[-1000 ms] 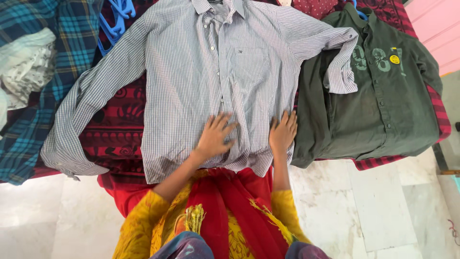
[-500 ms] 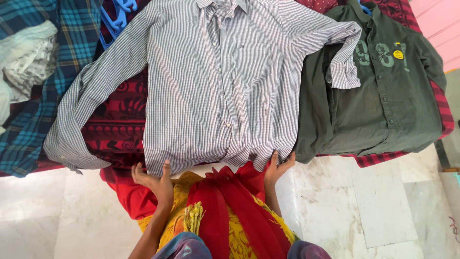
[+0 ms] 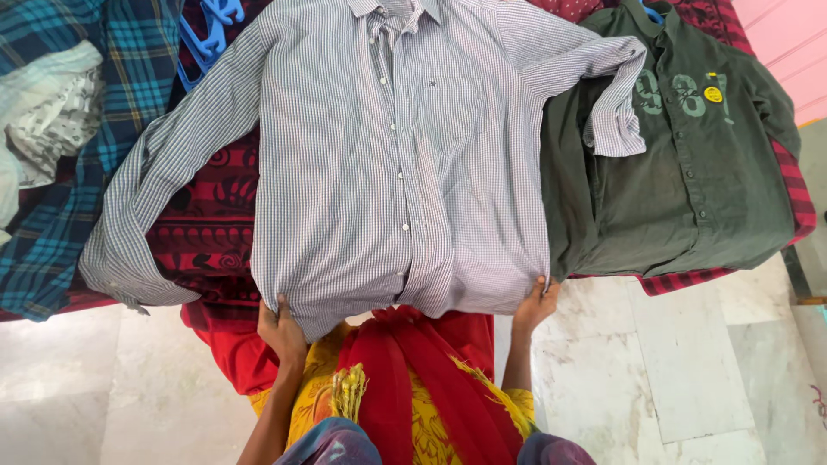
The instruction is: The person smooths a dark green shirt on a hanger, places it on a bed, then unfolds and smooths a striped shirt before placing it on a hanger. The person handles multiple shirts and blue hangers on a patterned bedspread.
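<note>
Lengthwise, checked shirt [image 3: 396,164] collar away

A grey-and-white fine-checked cotton button-up shirt [image 3: 396,155] lies face up and buttoned on the bed — collar at the far edge, both long sleeves spread outward, its hem drawn taut and flat along the near edge.

My left hand [image 3: 280,330] sits lower left of centre, fingers curled in a pinch, forearm running down the frame. My right hand [image 3: 534,303] is pinched too, lower right of centre.
</note>
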